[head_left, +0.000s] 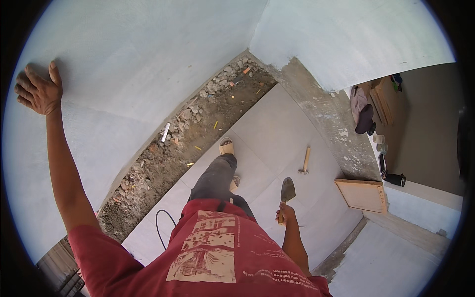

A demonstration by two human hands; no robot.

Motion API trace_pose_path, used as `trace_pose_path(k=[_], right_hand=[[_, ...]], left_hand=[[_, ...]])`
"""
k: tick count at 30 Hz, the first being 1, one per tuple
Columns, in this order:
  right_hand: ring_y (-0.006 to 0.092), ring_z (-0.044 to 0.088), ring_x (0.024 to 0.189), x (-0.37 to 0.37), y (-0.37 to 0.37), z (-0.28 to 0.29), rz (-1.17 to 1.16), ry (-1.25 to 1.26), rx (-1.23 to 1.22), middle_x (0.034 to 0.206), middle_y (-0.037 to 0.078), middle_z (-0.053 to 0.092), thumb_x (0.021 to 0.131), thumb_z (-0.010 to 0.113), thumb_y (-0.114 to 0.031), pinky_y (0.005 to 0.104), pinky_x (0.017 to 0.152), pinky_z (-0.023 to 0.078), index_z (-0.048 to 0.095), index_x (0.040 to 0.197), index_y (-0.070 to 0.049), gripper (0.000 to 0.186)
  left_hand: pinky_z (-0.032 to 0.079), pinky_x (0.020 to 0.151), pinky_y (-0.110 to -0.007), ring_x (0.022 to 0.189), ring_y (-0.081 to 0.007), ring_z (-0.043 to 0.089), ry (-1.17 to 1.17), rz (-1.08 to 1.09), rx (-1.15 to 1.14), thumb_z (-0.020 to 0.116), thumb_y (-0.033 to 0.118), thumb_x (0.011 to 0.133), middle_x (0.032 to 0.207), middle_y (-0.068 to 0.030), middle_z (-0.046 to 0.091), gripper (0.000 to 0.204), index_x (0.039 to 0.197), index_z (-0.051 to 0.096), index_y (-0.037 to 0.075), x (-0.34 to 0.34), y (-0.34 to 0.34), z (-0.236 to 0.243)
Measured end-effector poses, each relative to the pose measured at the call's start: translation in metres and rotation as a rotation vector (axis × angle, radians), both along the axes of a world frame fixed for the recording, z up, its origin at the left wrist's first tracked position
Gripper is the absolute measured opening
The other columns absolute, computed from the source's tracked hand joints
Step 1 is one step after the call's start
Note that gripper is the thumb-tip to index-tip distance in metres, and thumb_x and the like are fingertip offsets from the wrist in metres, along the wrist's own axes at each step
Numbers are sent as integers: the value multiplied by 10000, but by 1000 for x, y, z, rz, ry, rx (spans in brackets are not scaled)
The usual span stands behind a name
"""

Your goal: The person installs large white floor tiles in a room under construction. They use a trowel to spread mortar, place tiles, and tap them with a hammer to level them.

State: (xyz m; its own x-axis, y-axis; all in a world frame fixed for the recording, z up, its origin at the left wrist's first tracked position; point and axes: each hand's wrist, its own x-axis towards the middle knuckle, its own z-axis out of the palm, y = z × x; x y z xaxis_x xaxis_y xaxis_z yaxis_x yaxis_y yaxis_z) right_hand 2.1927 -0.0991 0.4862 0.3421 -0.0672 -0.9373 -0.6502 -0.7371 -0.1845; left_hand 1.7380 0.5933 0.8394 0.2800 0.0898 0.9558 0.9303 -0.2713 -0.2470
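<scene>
My left hand [40,91] lies against the pale blue wall [123,54] at the left, its fingers spread and nothing in them. Low on the right, my right hand [287,214] is wrapped round the wooden handle of a trowel [288,189], whose metal blade points away from me over the floor tiles [262,121]. A hammer [306,161] with a wooden handle lies on the tiles just beyond the trowel. My sandalled feet stand on the tiles, one close to the edge of the rubble strip.
A strip of dirt and rubble [173,143] runs along the left wall, with yellow bits and a white piece in it. At the right, a wooden-framed panel [361,194] leans by a ledge holding cups [379,139] and a dark cap [364,119]. A black cable [159,228] curves beside me.
</scene>
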Motion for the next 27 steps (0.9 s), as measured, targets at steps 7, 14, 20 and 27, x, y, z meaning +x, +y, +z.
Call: trace_pose_path(k=[7,14,20,27], right_hand=[[172,555,536,76,150,27,336,52,61,731,66,551,918,600,-364,374,487,520,526,1044,-59,338],[171,549,546,115,249,9,241,264,227,737,67,554,933,586,-340,363,494,514,524,1011,-78,280],[169,549,567,151,331,-23,179,368,242,743,64,551,938,585,-313,353,500,499,539,1008,-87,241],[176,552,564,167,401,-125,-23,610,235,742,64,548,921,625,-323,387,517,497,525,1005,-101,257]], left_hand=[[48,1114,-673,1422,-541,110,-7,177,-75,285,802,867,1493,-357,215,950,1442,336,47,6,-5,-7],[-100,1127,-625,1428,-500,-186,-413,325,-331,243,826,848,1513,-387,-163,1154,1497,-59,-79,58,-9,-25],[-14,1167,-579,1433,-484,-189,-362,440,-692,295,693,945,1515,-379,-186,1020,1500,-74,-80,101,-15,-166],[352,1107,-484,1409,-444,285,-90,293,-1956,680,258,872,1578,-260,149,772,1481,282,-1,238,-132,-373]])
